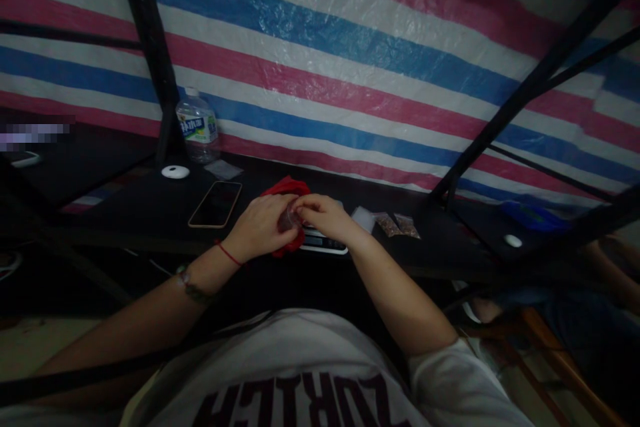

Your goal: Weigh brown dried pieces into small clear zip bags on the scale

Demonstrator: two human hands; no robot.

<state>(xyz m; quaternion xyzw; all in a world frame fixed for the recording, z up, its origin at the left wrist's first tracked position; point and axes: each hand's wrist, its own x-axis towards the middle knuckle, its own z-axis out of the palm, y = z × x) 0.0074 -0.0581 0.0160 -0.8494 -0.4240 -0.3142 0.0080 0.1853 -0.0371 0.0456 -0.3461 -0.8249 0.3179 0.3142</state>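
Phone (215, 204) left, seemingly packets (397, 225) right.

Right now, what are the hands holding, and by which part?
The left hand and right hand pinch a small clear item together; the exact part cannot be told.

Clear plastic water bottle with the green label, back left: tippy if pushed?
The clear plastic water bottle stands upright and is taller than it is wide, so a push up high would probably tip it. With its round body, it would likely roll once down. The thin walls may dent when squeezed. The fill level is too dim to judge, so its weight is unsure.
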